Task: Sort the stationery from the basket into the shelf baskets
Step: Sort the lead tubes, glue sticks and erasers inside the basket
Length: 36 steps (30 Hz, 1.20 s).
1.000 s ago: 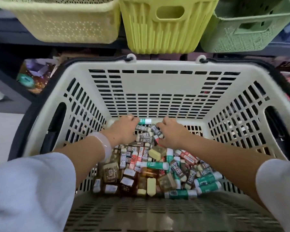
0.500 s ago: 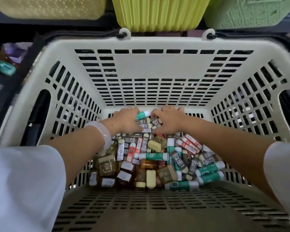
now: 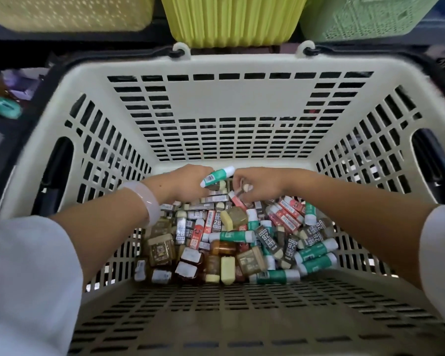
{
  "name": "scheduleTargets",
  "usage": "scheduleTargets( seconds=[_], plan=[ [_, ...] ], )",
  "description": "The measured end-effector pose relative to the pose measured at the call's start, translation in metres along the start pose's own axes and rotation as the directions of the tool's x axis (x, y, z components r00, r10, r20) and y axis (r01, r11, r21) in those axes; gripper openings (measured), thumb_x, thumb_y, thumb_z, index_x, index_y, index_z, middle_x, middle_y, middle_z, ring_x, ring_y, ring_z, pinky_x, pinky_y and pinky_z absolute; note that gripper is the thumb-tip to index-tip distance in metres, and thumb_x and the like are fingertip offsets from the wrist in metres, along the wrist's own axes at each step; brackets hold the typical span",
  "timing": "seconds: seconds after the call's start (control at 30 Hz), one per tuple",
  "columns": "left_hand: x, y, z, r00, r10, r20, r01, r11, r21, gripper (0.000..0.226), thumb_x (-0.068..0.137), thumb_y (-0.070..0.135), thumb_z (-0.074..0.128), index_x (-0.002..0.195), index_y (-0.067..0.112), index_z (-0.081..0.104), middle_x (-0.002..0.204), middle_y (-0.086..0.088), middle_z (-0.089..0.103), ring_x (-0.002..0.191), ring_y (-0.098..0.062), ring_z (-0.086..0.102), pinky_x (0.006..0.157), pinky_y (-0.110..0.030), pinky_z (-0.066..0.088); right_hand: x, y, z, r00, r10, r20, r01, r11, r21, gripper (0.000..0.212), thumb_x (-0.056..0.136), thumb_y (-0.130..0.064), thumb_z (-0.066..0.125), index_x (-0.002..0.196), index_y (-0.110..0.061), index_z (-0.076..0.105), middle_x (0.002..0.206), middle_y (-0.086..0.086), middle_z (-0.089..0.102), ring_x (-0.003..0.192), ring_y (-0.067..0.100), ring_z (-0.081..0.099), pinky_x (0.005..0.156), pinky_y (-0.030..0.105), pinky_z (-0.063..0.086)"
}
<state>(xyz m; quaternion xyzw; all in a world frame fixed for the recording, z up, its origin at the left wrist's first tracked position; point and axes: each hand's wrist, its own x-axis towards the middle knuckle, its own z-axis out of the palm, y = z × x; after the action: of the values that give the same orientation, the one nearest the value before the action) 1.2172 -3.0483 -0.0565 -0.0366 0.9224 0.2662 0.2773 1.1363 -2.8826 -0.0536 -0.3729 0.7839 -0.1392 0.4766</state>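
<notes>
- While both arms reach deep into the cream shopping basket (image 3: 224,98), the left hand (image 3: 188,182) holds a green-and-white glue stick (image 3: 217,176) lifted clear of the heap, its grip curled round the lower end so the cap points right and far.
- The right hand (image 3: 261,183) sits just beside that stick, fingers bent down into the pile; its grip appears to pinch a small piece, perhaps a red lead tube (image 3: 238,200), though which item it actually has I cannot tell.
- The stationery lies jumbled on the basket floor: more green glue sticks (image 3: 316,253) at the near right, grey 2B lead cases (image 3: 181,228) in the middle, amber bottles (image 3: 162,253) at the near left, yellow erasers (image 3: 227,269) near the front.
- Three shelf baskets wait beyond the far rim: pale yellow (image 3: 70,11) at left, bright yellow-green (image 3: 231,19) in the centre, light green (image 3: 365,19) at right.
- Working with two hands at once probably lets like items be gathered before a trip up to the shelf; most of the sorting looks undone.
</notes>
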Motion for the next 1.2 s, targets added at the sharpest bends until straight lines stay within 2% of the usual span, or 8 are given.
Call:
scheduleTargets(
  seconds=[0.1, 0.23, 0.4, 0.5, 0.73, 0.93, 1.1, 1.2],
  plan=[
    [-0.018, 0.015, -0.027, 0.946, 0.072, 0.317, -0.040, 0.994, -0.105, 0.017, 0.088, 0.015, 0.060, 0.096, 0.024, 0.048, 0.089, 0.009, 0.052, 0.077, -0.005, 0.050, 0.064, -0.019, 0.041, -0.021, -0.012, -0.014, 0.970, 0.005, 0.243, -0.018, 0.999, 0.050, 0.017, 0.087, -0.011, 0.058, 0.089, -0.027, 0.051, 0.109, 0.008, 0.056, 0.085, 0.020, 0.058, 0.075, 0.032, 0.048],
    [-0.045, 0.040, -0.041, 0.638, -0.055, 0.768, -0.022, 0.996, 0.090, 0.048, 0.082, 0.018, 0.066, 0.127, 0.022, 0.047, 0.112, 0.013, 0.057, 0.091, -0.001, 0.052, 0.070, -0.008, 0.042, -0.051, -0.023, -0.029, 0.751, 0.053, 0.659, -0.083, 0.996, 0.014, 0.020, 0.092, -0.021, 0.053, 0.110, -0.029, 0.054, 0.100, -0.008, 0.064, 0.076, 0.006, 0.062, 0.069, 0.025, 0.053],
    [-0.069, 0.015, -0.057, 0.887, -0.237, 0.396, 0.068, 0.915, 0.397, 0.033, 0.092, 0.034, 0.051, 0.120, 0.017, 0.056, 0.119, 0.000, 0.058, 0.100, -0.014, 0.053, 0.090, -0.030, 0.045, -0.050, -0.032, -0.025, 0.955, 0.040, 0.295, -0.016, 0.996, -0.084, 0.024, 0.093, -0.024, 0.051, 0.116, -0.027, 0.055, 0.100, -0.012, 0.056, 0.086, 0.004, 0.056, 0.071, 0.018, 0.047],
    [-0.074, 0.001, -0.037, 0.856, -0.331, 0.397, 0.117, 0.873, 0.473, 0.035, 0.092, 0.038, 0.048, 0.114, 0.013, 0.056, 0.113, -0.003, 0.059, 0.098, -0.017, 0.054, 0.078, -0.027, 0.042, -0.026, -0.046, -0.010, 0.996, -0.082, -0.026, 0.073, 0.965, -0.251, 0.029, 0.092, -0.018, 0.050, 0.120, -0.019, 0.055, 0.107, -0.002, 0.059, 0.081, 0.006, 0.051, 0.070, 0.020, 0.038],
    [-0.075, 0.011, 0.011, 0.811, -0.323, 0.488, 0.016, 0.846, 0.533, 0.071, 0.077, 0.036, 0.070, 0.135, 0.015, 0.035, 0.137, -0.005, 0.045, 0.122, -0.028, 0.046, 0.097, -0.040, 0.043, 0.003, -0.044, 0.030, 0.996, 0.004, 0.087, 0.032, 0.911, -0.412, 0.043, 0.086, -0.024, 0.062, 0.124, -0.012, 0.044, 0.092, -0.003, 0.051, 0.081, 0.014, 0.054, 0.071, 0.022, 0.042],
    [-0.070, 0.014, 0.004, 0.828, -0.203, 0.522, -0.035, 0.912, 0.409, 0.028, 0.083, 0.035, 0.063, 0.103, 0.016, 0.056, 0.108, -0.002, 0.057, 0.101, -0.021, 0.055, 0.079, -0.028, 0.045, -0.010, -0.036, 0.004, 0.973, 0.023, 0.229, 0.009, 0.990, -0.138, 0.039, 0.089, -0.021, 0.059, 0.125, -0.013, 0.046, 0.082, -0.005, 0.056, 0.058, 0.003, 0.054, 0.046, 0.011, 0.041],
    [-0.050, -0.010, -0.016, 0.987, -0.153, 0.047, 0.127, 0.926, 0.355, 0.030, 0.094, 0.032, 0.047, 0.117, 0.013, 0.049, 0.106, -0.004, 0.054, 0.083, -0.014, 0.053, 0.066, -0.022, 0.040, -0.010, -0.022, -0.008, 0.981, -0.015, -0.192, -0.036, 0.966, -0.257, 0.026, 0.094, -0.021, 0.048, 0.117, -0.011, 0.057, 0.114, 0.006, 0.060, 0.088, 0.010, 0.046, 0.073, 0.021, 0.035],
    [-0.047, -0.026, -0.012, 0.960, -0.271, 0.067, 0.212, 0.863, 0.459, 0.042, 0.094, 0.029, 0.047, 0.132, 0.012, 0.040, 0.126, -0.010, 0.051, 0.106, -0.022, 0.055, 0.087, -0.032, 0.048, 0.010, -0.034, -0.001, 0.975, -0.060, -0.216, -0.021, 0.934, -0.357, 0.028, 0.093, -0.016, 0.048, 0.119, -0.010, 0.055, 0.114, 0.006, 0.060, 0.091, 0.015, 0.050, 0.071, 0.021, 0.037]
  ],
)
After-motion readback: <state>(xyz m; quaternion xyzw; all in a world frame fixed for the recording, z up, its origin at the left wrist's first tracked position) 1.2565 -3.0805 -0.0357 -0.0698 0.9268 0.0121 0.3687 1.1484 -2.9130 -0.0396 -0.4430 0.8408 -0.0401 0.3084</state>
